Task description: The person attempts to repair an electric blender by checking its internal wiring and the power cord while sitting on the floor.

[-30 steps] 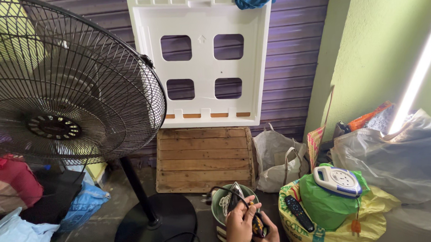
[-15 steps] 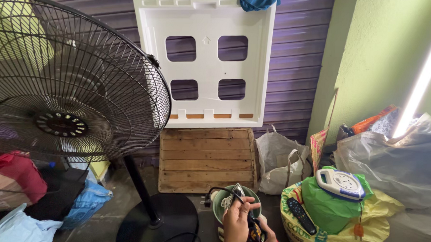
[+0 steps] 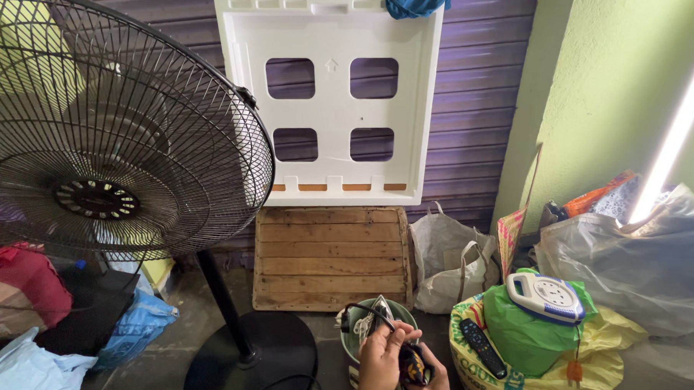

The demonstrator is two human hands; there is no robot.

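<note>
A: Hand state?

B: My left hand (image 3: 381, 361) and right hand (image 3: 430, 378) were both pinched around a small dark gadget (image 3: 411, 364), low over the green bucket (image 3: 350, 338) on the floor.

A: Risk?

B: Black cord (image 3: 364, 310) looped out of the bucket. Likely to snag and yank the gadget loose. Fan base (image 3: 253, 360) just beside it, remote (image 3: 483, 348) on the yellow sack (image 3: 598, 348).
</note>
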